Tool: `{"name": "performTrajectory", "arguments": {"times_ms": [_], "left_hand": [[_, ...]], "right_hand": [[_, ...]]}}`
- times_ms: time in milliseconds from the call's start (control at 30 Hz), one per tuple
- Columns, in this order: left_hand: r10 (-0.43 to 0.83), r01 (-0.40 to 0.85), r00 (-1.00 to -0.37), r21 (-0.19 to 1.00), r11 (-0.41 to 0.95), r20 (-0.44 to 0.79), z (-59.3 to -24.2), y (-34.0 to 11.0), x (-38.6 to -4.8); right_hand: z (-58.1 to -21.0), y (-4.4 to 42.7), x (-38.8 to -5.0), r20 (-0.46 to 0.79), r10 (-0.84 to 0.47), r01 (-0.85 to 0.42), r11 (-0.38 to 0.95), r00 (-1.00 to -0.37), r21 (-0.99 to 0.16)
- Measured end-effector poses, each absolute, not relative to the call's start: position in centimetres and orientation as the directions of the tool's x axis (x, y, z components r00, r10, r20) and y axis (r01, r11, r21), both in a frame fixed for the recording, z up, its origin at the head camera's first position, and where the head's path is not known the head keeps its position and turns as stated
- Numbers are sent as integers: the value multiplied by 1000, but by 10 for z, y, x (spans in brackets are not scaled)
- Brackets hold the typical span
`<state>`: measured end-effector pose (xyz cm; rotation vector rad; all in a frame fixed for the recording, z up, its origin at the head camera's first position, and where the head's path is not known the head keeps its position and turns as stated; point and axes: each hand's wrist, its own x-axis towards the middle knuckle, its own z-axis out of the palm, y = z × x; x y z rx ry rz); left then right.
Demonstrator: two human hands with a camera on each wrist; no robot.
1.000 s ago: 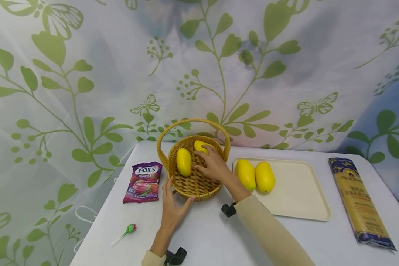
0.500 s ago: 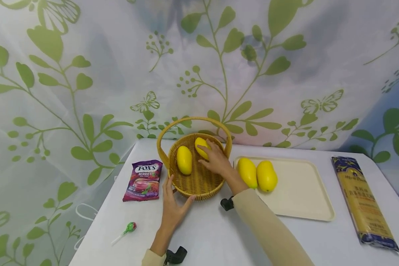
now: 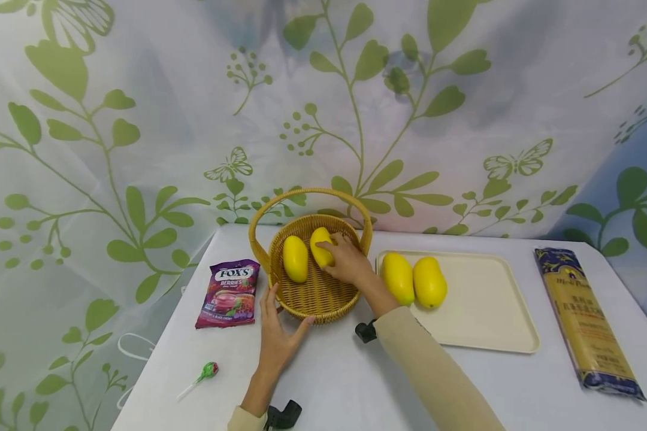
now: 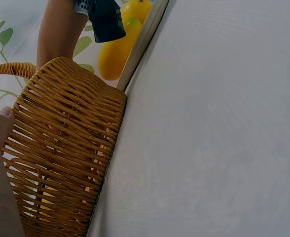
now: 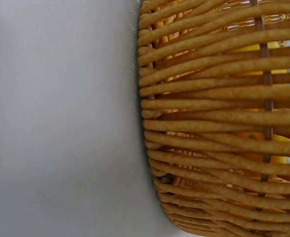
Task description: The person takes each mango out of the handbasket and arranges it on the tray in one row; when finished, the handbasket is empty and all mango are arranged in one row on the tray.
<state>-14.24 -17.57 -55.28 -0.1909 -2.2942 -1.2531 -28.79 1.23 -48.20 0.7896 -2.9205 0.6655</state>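
Mango (image 3: 321, 255) in the basket (image 3: 318, 294) is held by the bent fingers of the right hand (image 3: 346, 261), and a second mango (image 3: 295, 260) is seen beside it. The basket is touched by the left hand (image 3: 278, 341), with fingers spread wide. Two more mangoes (image 3: 398, 279) are set on the tray (image 3: 480, 302).

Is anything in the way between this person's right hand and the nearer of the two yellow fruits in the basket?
Nothing visible is: the right hand already touches that yellow fruit inside the basket. In the head view, the handle does not pass between them.
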Motion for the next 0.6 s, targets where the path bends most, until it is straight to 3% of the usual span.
{"name": "performTrajectory", "arguments": {"times_ms": [600], "left_hand": [[-114, 369, -846, 727, 580, 521, -553, -176, -142]], "right_hand": [[-481, 14, -286, 179, -495, -523, 756, -850, -394]]}}
